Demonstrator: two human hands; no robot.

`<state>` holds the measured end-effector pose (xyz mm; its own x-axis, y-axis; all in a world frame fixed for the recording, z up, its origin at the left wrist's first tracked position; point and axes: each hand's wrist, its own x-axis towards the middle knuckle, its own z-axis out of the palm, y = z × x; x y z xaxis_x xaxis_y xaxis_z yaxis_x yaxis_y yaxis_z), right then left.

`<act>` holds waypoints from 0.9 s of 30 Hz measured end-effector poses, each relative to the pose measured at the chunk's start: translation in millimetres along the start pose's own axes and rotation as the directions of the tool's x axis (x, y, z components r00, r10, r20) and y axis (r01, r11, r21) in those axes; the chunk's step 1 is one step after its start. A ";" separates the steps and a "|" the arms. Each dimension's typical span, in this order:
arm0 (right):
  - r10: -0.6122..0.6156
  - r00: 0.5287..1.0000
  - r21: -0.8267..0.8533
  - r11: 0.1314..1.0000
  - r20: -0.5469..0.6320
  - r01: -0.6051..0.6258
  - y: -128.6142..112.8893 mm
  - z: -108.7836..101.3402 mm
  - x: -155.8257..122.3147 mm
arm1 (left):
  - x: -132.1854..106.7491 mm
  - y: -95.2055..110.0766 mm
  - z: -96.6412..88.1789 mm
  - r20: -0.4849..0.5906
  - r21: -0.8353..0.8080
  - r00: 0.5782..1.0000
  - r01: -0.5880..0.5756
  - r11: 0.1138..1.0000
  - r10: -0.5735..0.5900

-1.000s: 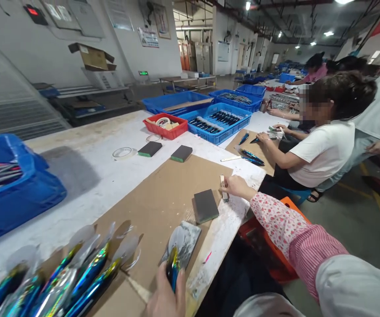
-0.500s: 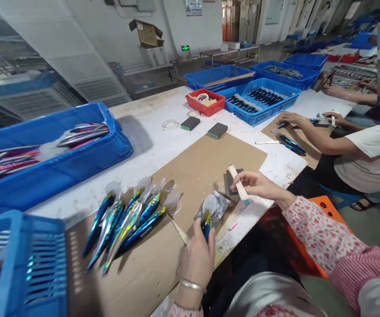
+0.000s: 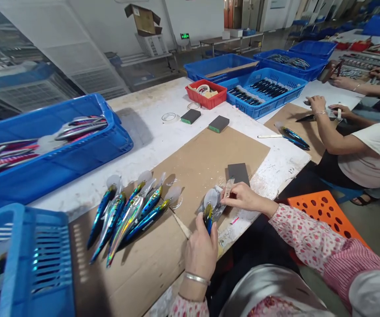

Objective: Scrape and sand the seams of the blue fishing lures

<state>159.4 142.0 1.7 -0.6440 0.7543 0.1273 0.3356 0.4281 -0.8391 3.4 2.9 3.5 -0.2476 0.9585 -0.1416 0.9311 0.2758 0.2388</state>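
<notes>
In my left hand (image 3: 201,246) is a fishing lure (image 3: 209,215) with a yellow-and-blue body, its clear round lip pointing away from me. Fingers and thumb close around the body and hide most of it. My right hand (image 3: 244,197) pinches a pale stick (image 3: 229,188) right beside the lip; whether the two touch I cannot tell. Under the lure lies a crumpled silvery piece (image 3: 221,207). A dark sanding block (image 3: 238,174) rests just beyond my right hand. Several shiny blue and silver fishing lures (image 3: 132,220) lie grouped on the cardboard (image 3: 190,165) to the left.
A blue bin (image 3: 119,141) of pink and silver lures stands at left, a blue basket (image 3: 49,264) nearer. Two green-sided blocks (image 3: 218,124), a tape roll (image 3: 169,117), a red tray (image 3: 210,102) and a blue crate (image 3: 276,102) sit farther back. A co-worker's arm (image 3: 330,127) is at right.
My right hand has moved left with the stick, from over the sanding block to beside the lure's lip, turning the stick. The left hand still holds the lure. The co-worker's hands have shifted.
</notes>
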 end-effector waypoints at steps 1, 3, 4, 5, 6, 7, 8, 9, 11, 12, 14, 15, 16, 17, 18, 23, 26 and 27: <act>-0.007 1.000 0.042 0.999 0.012 0.006 -1.4 -0.5 0.6 | -0.1 0.5 -0.8 0.005 0.003 1.000 0.007 1.000 -0.007; -0.019 1.000 0.216 0.976 0.007 0.017 -3.8 2.2 2.3 | -0.3 1.2 -1.9 0.011 0.012 1.000 0.013 1.000 -0.013; -0.019 1.000 0.299 0.954 0.007 0.016 -4.7 5.1 3.3 | -0.5 1.4 -2.2 0.014 0.016 1.000 0.013 1.000 -0.013; -0.020 1.000 0.362 0.932 0.015 0.013 -5.3 8.3 4.4 | -0.7 1.6 -2.5 0.017 0.021 1.000 0.012 1.000 -0.012; -0.023 0.999 0.399 0.917 0.026 0.011 -5.6 11.7 5.5 | -0.9 1.8 -2.7 0.021 0.026 1.000 0.013 1.000 -0.014; -0.026 0.999 0.407 0.913 0.033 0.010 -5.5 14.7 6.6 | -1.1 2.0 -2.9 0.029 0.030 0.999 0.017 0.999 -0.018; -0.023 0.999 0.390 0.921 0.026 0.011 -5.3 17.1 7.5 | -1.3 2.2 -3.2 0.039 0.033 0.999 0.022 0.999 -0.023; -0.018 1.000 0.358 0.934 0.012 0.012 -4.9 18.8 8.2 | -1.3 2.4 -3.5 0.047 0.035 0.999 0.027 0.999 -0.029; -0.019 1.000 0.287 0.958 -0.017 0.023 -3.7 20.4 8.8 | -0.9 2.5 -4.0 0.058 0.037 0.998 0.029 0.999 -0.031; -0.027 0.999 0.259 0.965 -0.022 0.032 -3.1 20.5 8.8 | -0.4 2.4 -4.2 0.060 0.039 0.998 0.027 0.999 -0.030; -0.046 0.999 0.224 0.973 -0.017 0.049 -2.2 20.3 8.5 | 0.5 1.8 -5.0 0.058 0.044 0.998 0.023 0.999 -0.025; -0.055 0.998 0.217 0.975 -0.011 0.056 -1.9 20.2 8.3 | 1.0 1.4 -5.5 0.060 0.040 0.998 0.017 0.999 -0.019; -0.061 0.998 0.213 0.975 -0.003 0.061 -1.8 20.3 8.0 | 1.4 1.0 -6.1 0.062 0.032 0.998 0.008 0.999 -0.010; -0.066 0.998 0.206 0.976 0.004 0.063 -2.0 20.4 7.7 | 1.7 0.6 -6.8 0.064 0.024 0.998 -0.001 1.000 -0.001; -0.067 0.998 0.199 0.978 0.008 0.065 -2.4 20.6 7.5 | 2.0 0.3 -7.6 0.066 0.021 0.998 -0.007 1.000 0.005; -0.062 0.998 0.143 0.988 0.033 0.057 -7.2 20.8 7.8 | 2.3 -0.6 -10.1 0.090 0.035 0.996 -0.019 0.999 0.016; -0.052 0.999 0.107 0.993 0.005 0.051 -8.4 20.3 8.8 | 2.3 -1.1 -10.2 0.097 0.040 0.995 -0.020 0.999 0.016; -0.043 0.999 0.100 0.994 -0.008 0.044 -8.0 20.3 9.1 | 2.4 -1.1 -10.2 0.100 0.042 0.995 -0.019 0.999 0.014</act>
<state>136.9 135.4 -1.1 -0.6527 0.7388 0.1676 0.2364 0.4088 -0.8815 -1.0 5.6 12.8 -0.2060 0.9502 -0.2339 0.9461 0.2545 0.2006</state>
